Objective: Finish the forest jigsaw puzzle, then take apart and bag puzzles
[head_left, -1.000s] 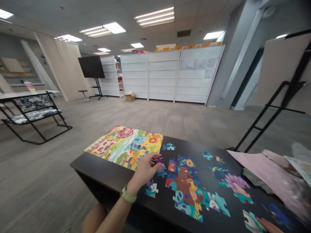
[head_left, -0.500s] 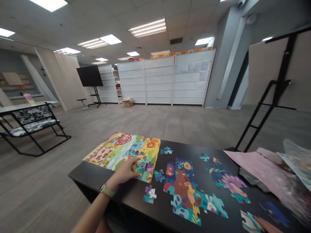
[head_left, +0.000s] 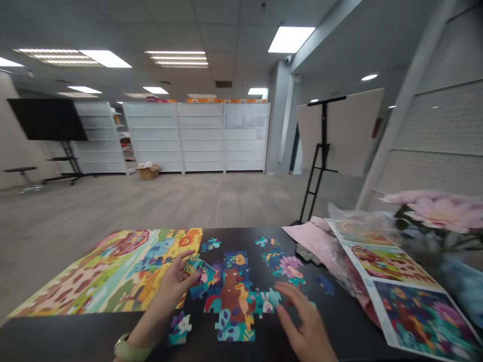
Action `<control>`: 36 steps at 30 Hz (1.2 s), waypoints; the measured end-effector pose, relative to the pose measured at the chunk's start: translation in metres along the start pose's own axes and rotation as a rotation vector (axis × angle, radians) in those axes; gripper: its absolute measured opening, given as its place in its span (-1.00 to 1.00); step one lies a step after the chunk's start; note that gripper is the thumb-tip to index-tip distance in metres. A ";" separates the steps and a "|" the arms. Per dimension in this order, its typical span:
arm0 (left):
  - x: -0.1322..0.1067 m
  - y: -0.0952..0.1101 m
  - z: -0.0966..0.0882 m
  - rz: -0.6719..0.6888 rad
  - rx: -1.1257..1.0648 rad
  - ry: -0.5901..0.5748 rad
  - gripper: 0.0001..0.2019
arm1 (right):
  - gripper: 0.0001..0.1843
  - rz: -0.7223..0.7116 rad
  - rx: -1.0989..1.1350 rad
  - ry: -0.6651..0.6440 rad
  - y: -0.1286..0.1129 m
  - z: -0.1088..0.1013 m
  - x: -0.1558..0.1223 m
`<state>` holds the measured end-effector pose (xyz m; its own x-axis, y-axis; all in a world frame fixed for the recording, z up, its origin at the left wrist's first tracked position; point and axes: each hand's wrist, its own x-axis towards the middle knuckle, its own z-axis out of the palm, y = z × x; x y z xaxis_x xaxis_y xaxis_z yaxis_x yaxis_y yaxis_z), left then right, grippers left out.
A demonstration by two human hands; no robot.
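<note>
My left hand (head_left: 170, 287) pinches a small teal jigsaw piece (head_left: 194, 265) above the joined section of a colourful jigsaw puzzle (head_left: 230, 296), which shows a brown bear. My right hand (head_left: 304, 322) hangs open just right of that section, its fingertips near the loose pieces. Below my left wrist lies a loose piece with a white rabbit pattern (head_left: 179, 328). Further clusters of pieces (head_left: 285, 266) sit at the upper right. To the left, a large printed puzzle picture sheet (head_left: 113, 266) spreads over the black table (head_left: 241, 237).
A pink wrapper (head_left: 307, 235) and a printed leaflet (head_left: 411, 291) lie at the table's right, with pink flowers (head_left: 441, 211) beyond them. A black easel (head_left: 320, 146) stands on the carpet ahead, and white shelving (head_left: 196, 136) lines the far wall.
My view has swung left. My left hand has moved off the picture sheet to the joined pieces, holding a piece. My right hand has come in from the lower right corner.
</note>
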<state>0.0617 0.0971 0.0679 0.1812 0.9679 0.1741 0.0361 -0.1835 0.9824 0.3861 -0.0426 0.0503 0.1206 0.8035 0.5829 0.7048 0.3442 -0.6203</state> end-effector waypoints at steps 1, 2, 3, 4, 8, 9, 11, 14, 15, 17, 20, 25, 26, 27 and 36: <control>0.007 0.000 0.020 0.002 -0.042 -0.046 -0.33 | -0.67 0.092 0.132 -0.085 -0.014 0.013 0.015; 0.015 0.000 0.040 0.008 -0.086 -0.107 -0.32 | -0.62 0.173 0.253 -0.146 -0.023 0.028 0.032; 0.024 0.000 0.059 0.016 -0.128 -0.170 -0.31 | -0.58 0.218 0.352 -0.183 -0.027 0.041 0.050; 0.033 0.000 0.075 0.023 -0.160 -0.212 -0.31 | -0.56 0.239 0.409 -0.201 -0.026 0.053 0.069; 0.078 -0.006 0.095 0.055 -0.205 -0.215 -0.39 | -0.77 0.243 0.361 -0.166 0.009 0.077 0.130; 0.089 -0.009 0.090 0.060 -0.202 -0.177 -0.42 | -0.77 0.239 0.343 -0.158 0.020 0.078 0.139; 0.108 -0.017 0.071 0.051 -0.195 -0.103 -0.44 | -0.74 0.236 0.311 -0.161 0.041 0.078 0.150; 0.121 -0.029 0.048 0.000 -0.185 -0.054 -0.44 | -0.69 0.225 0.267 -0.192 0.063 0.078 0.150; 0.121 -0.032 0.044 -0.017 -0.182 -0.060 -0.44 | -0.67 0.222 0.261 -0.203 0.067 0.079 0.148; 0.120 -0.033 0.044 -0.043 -0.171 -0.093 -0.47 | -0.65 0.204 0.231 -0.233 0.072 0.082 0.144; 0.116 -0.032 0.050 -0.062 -0.149 -0.148 -0.52 | -0.63 0.140 0.115 -0.271 0.073 0.087 0.141; 0.121 -0.035 0.044 -0.034 -0.096 -0.194 -0.54 | -0.57 0.102 0.002 -0.312 0.072 0.087 0.141; 0.123 -0.036 0.041 -0.021 -0.074 -0.197 -0.55 | -0.57 0.097 -0.006 -0.312 0.072 0.086 0.142; 0.125 -0.037 0.037 -0.007 -0.045 -0.197 -0.57 | -0.57 0.091 -0.013 -0.310 0.073 0.086 0.142; 0.126 -0.047 0.027 0.060 0.293 -0.268 -0.77 | -0.58 0.053 -0.038 -0.335 0.074 0.087 0.141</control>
<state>0.1089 0.2229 0.0417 0.4400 0.8821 0.1682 0.2893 -0.3166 0.9034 0.3945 0.1387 0.0404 -0.0736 0.9369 0.3417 0.7299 0.2840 -0.6217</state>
